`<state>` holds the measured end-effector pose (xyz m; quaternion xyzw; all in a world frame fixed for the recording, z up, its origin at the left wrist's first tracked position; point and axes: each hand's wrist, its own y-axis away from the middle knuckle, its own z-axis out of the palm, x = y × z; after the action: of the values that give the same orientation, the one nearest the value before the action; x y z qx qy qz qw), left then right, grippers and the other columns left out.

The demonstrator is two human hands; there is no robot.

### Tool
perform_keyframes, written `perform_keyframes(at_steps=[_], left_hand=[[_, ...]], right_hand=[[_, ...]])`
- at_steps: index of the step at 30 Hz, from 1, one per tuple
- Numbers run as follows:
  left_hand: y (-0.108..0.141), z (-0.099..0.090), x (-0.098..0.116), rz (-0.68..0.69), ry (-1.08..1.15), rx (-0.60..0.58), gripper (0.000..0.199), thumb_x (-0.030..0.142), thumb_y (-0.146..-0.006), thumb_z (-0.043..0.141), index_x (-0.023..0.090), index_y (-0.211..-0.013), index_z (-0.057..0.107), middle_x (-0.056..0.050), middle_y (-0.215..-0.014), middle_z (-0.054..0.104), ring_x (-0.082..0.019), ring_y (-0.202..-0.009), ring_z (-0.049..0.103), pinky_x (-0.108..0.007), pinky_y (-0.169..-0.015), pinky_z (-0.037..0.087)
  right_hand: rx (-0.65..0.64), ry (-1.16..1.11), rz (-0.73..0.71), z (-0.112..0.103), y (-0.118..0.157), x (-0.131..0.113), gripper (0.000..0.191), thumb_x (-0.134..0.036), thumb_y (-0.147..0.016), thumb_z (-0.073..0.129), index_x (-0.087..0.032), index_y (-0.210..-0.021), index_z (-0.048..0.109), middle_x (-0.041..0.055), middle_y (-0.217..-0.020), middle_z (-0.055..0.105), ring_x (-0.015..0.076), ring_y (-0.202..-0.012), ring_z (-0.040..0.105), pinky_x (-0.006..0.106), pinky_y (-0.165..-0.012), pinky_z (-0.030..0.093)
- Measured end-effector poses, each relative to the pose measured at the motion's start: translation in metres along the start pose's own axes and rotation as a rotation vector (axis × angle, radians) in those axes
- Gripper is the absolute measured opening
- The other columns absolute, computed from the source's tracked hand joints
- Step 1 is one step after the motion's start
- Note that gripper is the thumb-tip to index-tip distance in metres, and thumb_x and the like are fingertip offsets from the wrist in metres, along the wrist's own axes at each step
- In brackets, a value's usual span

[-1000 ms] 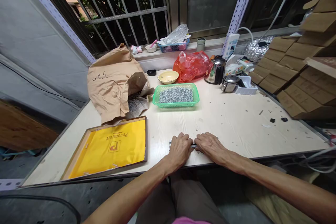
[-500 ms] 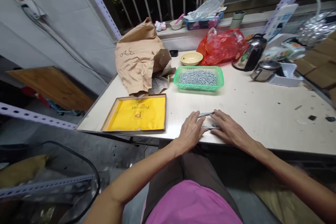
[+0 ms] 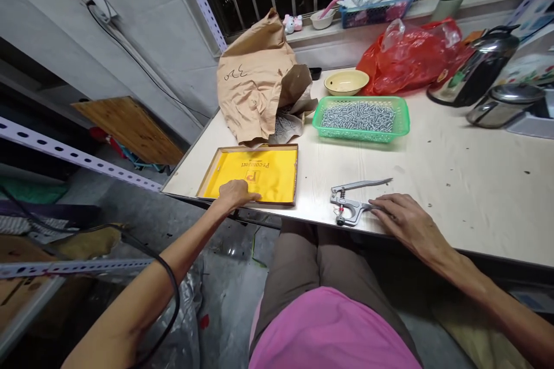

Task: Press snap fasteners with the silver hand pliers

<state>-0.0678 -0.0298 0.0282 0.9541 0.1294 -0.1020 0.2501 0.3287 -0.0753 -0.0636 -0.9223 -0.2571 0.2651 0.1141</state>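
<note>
Snap pliers [image 3: 355, 211] in silver metal lie on the table near its front edge, handles spread and pointing right. My right hand [image 3: 400, 216] rests beside them, its thumb and fingers closed on the end of the lower handle. Over the front part of a shallow tray [image 3: 296, 176], my left hand [image 3: 236, 191] is lowered onto a yellow printed sheet [image 3: 277, 176]. Its fingers are curled and its thumb points right. What lies under those fingers is hidden.
Behind the pliers stands a green basket [image 3: 361, 136] of small metal pieces. A crumpled brown paper bag [image 3: 255, 81] leans behind the tray. Farther back are a cream bowl [image 3: 346, 82], a red plastic bag [image 3: 407, 57], a thermos jug [image 3: 476, 69] and a steel pot [image 3: 504, 106].
My left hand has left the pliers and moved left onto the tray. The pliers now lie in plain view, with my right hand still at their handle. The view has shifted left.
</note>
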Motion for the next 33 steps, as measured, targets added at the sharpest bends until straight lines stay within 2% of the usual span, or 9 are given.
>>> perform_keyframes(at_steps=[3,8,13,15,18,21,24,29,33], left_hand=[[-0.007,0.007,-0.007,-0.008,0.072,-0.019,0.048,0.06,-0.068,0.058,0.017,-0.086,0.07,-0.014,-0.097,0.07,-0.029,-0.09,0.064,-0.029,-0.067,0.045],[-0.021,0.016,-0.014,-0.017,0.187,-0.002,0.028,0.046,-0.069,0.059,0.021,-0.076,0.069,-0.008,-0.088,0.07,-0.026,-0.085,0.064,-0.027,-0.061,0.042],[-0.021,0.019,-0.01,0.032,0.165,0.109,0.028,0.041,-0.077,0.047,0.02,-0.083,0.066,-0.008,-0.089,0.07,-0.026,-0.086,0.063,-0.027,-0.061,0.041],[-0.017,0.019,-0.005,0.031,0.12,0.142,0.031,0.041,-0.08,0.042,0.02,-0.088,0.064,-0.011,-0.091,0.069,-0.027,-0.087,0.063,-0.029,-0.062,0.041],[-0.014,0.018,0.001,0.048,0.077,0.177,0.032,0.04,-0.083,0.039,0.019,-0.094,0.062,-0.013,-0.096,0.069,-0.029,-0.089,0.063,-0.031,-0.064,0.042],[-0.014,0.02,0.002,0.075,0.063,0.222,0.033,0.039,-0.086,0.036,0.019,-0.097,0.06,-0.013,-0.097,0.068,-0.03,-0.09,0.064,-0.032,-0.064,0.042],[-0.017,0.025,-0.004,0.128,0.057,0.267,0.032,0.038,-0.089,0.032,0.02,-0.096,0.058,-0.011,-0.099,0.068,-0.029,-0.09,0.064,-0.031,-0.062,0.041],[-0.026,0.032,-0.012,0.185,0.092,0.342,0.025,0.033,-0.087,0.034,0.02,-0.084,0.056,-0.008,-0.092,0.067,-0.025,-0.085,0.064,-0.029,-0.061,0.041],[-0.022,0.035,-0.003,0.275,0.303,0.491,0.022,0.033,-0.084,0.038,0.02,-0.078,0.054,-0.006,-0.084,0.066,-0.02,-0.078,0.064,-0.027,-0.064,0.044]], right_hand=[[-0.013,0.025,0.0,-0.002,-0.005,-0.002,0.028,-0.034,-0.093,0.045,-0.018,-0.108,0.063,0.0092,-0.102,0.062,0.0222,-0.096,0.055,0.038,-0.086,0.046],[-0.069,0.056,0.027,-0.006,-0.009,-0.008,0.028,-0.03,-0.095,0.042,-0.016,-0.107,0.064,0.0099,-0.101,0.062,0.0211,-0.093,0.054,0.036,-0.082,0.045],[-0.103,0.124,-0.004,-0.01,-0.015,-0.017,0.027,-0.026,-0.095,0.041,-0.018,-0.106,0.065,0.0088,-0.096,0.062,0.0198,-0.089,0.052,0.033,-0.078,0.041],[-0.16,0.166,-0.084,-0.011,-0.023,-0.022,0.025,-0.023,-0.094,0.043,-0.019,-0.108,0.064,0.0085,-0.096,0.061,0.0193,-0.089,0.05,0.032,-0.077,0.038],[-0.317,0.232,-0.279,-0.008,-0.041,-0.03,0.024,-0.022,-0.093,0.045,-0.022,-0.11,0.062,0.0078,-0.095,0.058,0.0191,-0.087,0.046,0.032,-0.075,0.034],[-0.472,0.269,-0.445,-0.006,-0.062,-0.04,0.02,-0.017,-0.092,0.044,-0.02,-0.098,0.063,0.0074,-0.095,0.056,0.0188,-0.087,0.045,0.032,-0.075,0.033],[-0.56,0.285,-0.532,-0.007,-0.079,-0.048,0.015,-0.01,-0.087,0.047,-0.016,-0.086,0.06,0.0072,-0.095,0.055,0.0185,-0.087,0.045,0.032,-0.075,0.033],[-0.528,0.249,-0.6,-0.001,-0.088,-0.045,0.012,-0.007,-0.085,0.048,-0.017,-0.085,0.056,0.0034,-0.089,0.054,0.0157,-0.078,0.044,0.029,-0.067,0.032],[-0.469,0.196,-0.544,0.01,-0.083,-0.037,0.013,-0.018,-0.092,0.044,-0.018,-0.086,0.055,0.0019,-0.09,0.054,0.0144,-0.076,0.045,0.029,-0.063,0.03]])
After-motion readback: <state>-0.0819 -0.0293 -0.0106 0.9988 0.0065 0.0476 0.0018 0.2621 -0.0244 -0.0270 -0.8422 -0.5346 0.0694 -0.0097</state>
